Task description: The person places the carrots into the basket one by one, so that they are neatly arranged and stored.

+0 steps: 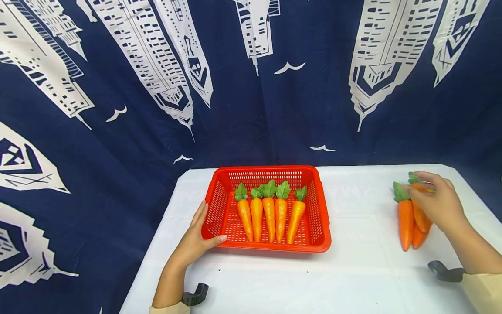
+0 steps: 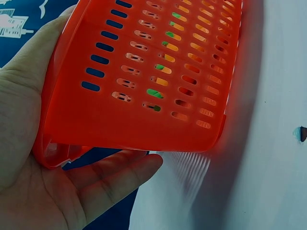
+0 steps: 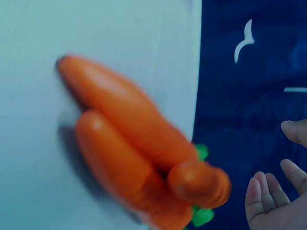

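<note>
- Red perforated plastic basket [image 1: 318,218]: stands at the centre of the head view, on the white tabletop [image 1: 353,279]. Its near rim runs along the lower middle of the frame.
- Row of five orange toy carrots with green leaf tops [image 1: 269,213]: lies inside the basket, side by side, leaves toward the far wall and tips toward the near rim. In the left wrist view they show only as orange and green patches through the basket's slots.
- Left hand [image 1: 195,240]: lower left of centre in the head view. It rests against the basket's near left corner, with the thumb laid along the near rim and the fingers straight up the left wall. The left wrist view shows the palm and straight fingers [image 2: 115,179] under the basket's corner; nothing is clasped.
- Loose pile of orange toy carrots [image 1: 405,222]: lies at the right edge of the head view, on the tabletop, well apart from the basket, leaves pointing away from the viewer. The right wrist view shows at least three carrots stacked together [image 3: 129,158], blurred.
- Right hand [image 1: 439,203]: sits over the pile at the right of the head view, fingers spread loosely across the upper carrots. In the right wrist view the fingertips [image 3: 268,191] stand free of the carrots, relaxed and grasping nothing.
- Dark blue cloth printed with white skyscrapers and birds [image 1: 251,87]: fills the upper half of the head view, behind the table.
</note>
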The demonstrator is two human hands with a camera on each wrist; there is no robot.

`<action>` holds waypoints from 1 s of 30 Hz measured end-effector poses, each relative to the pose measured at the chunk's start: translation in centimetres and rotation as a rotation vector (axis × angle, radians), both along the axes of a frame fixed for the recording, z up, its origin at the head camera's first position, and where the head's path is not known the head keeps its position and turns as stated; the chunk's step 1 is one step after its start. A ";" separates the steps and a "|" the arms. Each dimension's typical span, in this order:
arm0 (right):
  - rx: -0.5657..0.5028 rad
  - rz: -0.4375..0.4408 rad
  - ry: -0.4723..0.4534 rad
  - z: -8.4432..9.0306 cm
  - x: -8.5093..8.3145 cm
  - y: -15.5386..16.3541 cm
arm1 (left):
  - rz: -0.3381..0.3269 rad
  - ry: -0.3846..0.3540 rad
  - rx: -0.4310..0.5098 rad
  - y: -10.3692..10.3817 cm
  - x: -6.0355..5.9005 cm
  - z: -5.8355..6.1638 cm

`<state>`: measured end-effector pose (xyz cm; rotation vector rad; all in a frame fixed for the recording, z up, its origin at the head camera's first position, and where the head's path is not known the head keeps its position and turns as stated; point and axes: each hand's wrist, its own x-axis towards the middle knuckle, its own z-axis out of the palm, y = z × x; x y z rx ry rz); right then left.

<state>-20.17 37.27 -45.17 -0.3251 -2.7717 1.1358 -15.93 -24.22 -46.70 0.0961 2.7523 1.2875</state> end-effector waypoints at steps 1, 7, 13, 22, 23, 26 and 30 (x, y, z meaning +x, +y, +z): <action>-0.003 -0.014 -0.011 -0.2 0.0 0.4 | 0.003 -0.002 0.000 0.0 0.0 0.0; 0.013 -0.055 -0.070 -1.3 -0.1 2.3 | 0.010 -0.008 0.001 0.1 -0.1 -0.1; 0.037 -0.056 -0.133 -2.1 -0.5 3.1 | 0.017 -0.011 0.001 0.1 0.0 -0.2; 0.059 -0.054 -0.181 -2.8 -0.6 3.7 | 0.015 -0.008 0.005 0.1 0.0 -0.2; 0.062 -0.050 -0.183 -2.9 -0.6 3.7 | 0.015 -0.006 0.004 0.1 0.0 -0.2; 0.062 -0.041 -0.192 -3.0 -0.7 3.8 | 0.013 -0.001 0.001 0.1 0.0 -0.2; 0.053 -0.034 -0.197 -3.0 -0.8 3.7 | 0.008 0.010 0.006 0.0 0.0 -0.2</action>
